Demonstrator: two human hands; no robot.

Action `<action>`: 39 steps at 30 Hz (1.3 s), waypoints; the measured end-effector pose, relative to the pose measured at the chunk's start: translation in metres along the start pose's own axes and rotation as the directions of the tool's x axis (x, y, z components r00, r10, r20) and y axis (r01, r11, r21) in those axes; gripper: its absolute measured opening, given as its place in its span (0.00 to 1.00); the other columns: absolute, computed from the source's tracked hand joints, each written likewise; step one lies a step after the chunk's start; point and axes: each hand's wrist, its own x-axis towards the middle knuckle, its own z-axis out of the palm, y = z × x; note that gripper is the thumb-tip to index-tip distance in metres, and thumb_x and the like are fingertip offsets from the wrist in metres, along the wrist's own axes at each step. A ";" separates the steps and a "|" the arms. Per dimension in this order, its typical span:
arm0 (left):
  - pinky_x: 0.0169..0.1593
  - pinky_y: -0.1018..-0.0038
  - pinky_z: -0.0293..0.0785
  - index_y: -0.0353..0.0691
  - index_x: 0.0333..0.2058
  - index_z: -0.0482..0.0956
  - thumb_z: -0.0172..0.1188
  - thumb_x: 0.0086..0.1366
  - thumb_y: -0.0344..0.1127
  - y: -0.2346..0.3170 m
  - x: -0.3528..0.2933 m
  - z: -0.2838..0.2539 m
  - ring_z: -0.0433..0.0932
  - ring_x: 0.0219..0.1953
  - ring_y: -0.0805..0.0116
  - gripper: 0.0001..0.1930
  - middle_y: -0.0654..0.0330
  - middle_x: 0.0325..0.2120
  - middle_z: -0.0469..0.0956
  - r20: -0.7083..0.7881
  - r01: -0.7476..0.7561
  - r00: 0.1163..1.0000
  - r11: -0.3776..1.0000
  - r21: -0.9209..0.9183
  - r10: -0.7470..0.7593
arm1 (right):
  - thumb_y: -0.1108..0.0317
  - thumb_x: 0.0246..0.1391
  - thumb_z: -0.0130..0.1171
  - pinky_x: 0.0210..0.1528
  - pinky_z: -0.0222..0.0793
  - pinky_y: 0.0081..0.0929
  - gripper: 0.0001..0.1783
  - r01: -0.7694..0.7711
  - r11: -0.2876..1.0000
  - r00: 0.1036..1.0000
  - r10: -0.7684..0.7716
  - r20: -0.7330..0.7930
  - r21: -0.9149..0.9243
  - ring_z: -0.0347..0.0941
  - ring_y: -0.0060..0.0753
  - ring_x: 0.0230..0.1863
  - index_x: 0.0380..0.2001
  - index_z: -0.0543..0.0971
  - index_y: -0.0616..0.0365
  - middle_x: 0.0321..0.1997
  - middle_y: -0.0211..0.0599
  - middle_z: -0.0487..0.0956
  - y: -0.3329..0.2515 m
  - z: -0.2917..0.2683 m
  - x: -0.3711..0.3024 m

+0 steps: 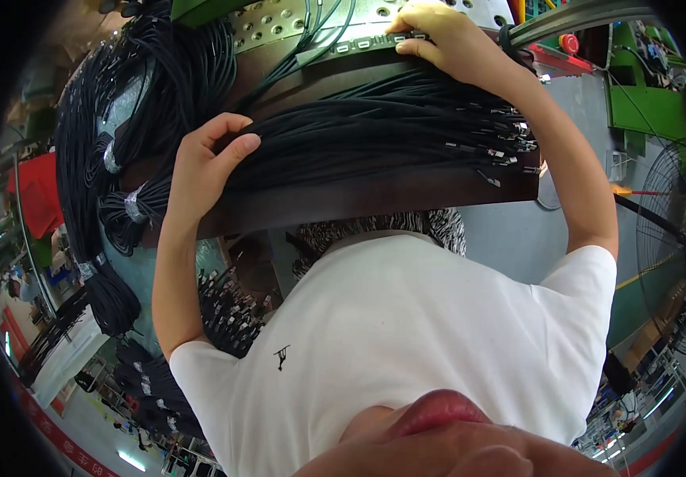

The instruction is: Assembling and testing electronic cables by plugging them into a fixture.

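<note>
A thick bundle of black cables (pixel 374 123) lies across a dark brown tabletop (pixel 406 184), its metal-tipped plugs at the right end. My left hand (pixel 209 163) is at the bundle's left end, thumb and fingers curled round some of the cables. Farther off, my right hand (pixel 446 40) pinches the right end of a dark strip of connectors (pixel 363 44) with several bright metal openings. The strip lies along the near edge of a perforated metal plate (pixel 275 24). A few cables run from the strip's left end toward the left.
Coiled black cables (pixel 108 211) with shiny ties hang and lie at the left. A metal arm (pixel 577 22) reaches over the back right, near a red button (pixel 569 44). A large fan (pixel 680 246) stands at the right. More plug-ended cables (pixel 231 310) sit below the table's left side.
</note>
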 end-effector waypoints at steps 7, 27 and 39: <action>0.33 0.73 0.68 0.34 0.30 0.77 0.65 0.59 0.38 0.059 0.040 0.016 0.72 0.25 0.68 0.12 0.58 0.23 0.75 0.445 -0.260 0.891 0.903 0.343 0.088 | 0.60 0.57 0.59 0.45 0.72 0.40 0.17 -0.116 0.993 0.977 0.109 0.182 0.030 0.77 0.56 0.43 0.43 0.79 0.63 0.40 0.55 0.81 0.002 -0.014 0.004; 0.19 0.83 0.57 0.36 0.36 0.78 0.53 0.70 0.41 0.117 0.042 0.160 0.64 0.16 0.82 0.14 0.68 0.20 0.72 0.708 0.414 0.705 0.784 -0.462 0.044 | 0.60 0.57 0.62 0.40 0.72 0.37 0.16 0.176 0.970 0.982 -0.184 0.033 0.170 0.76 0.44 0.31 0.38 0.78 0.64 0.28 0.43 0.79 0.021 -0.012 0.000; 0.24 0.85 0.58 0.40 0.33 0.72 0.57 0.70 0.38 0.051 -0.013 0.155 0.64 0.20 0.85 0.09 0.68 0.21 0.73 0.061 0.113 0.992 0.539 -0.835 -0.113 | 0.66 0.65 0.54 0.51 0.70 0.24 0.18 -0.283 0.396 0.892 0.444 0.088 0.874 0.75 0.23 0.43 0.52 0.76 0.66 0.45 0.39 0.82 -0.096 0.005 -0.038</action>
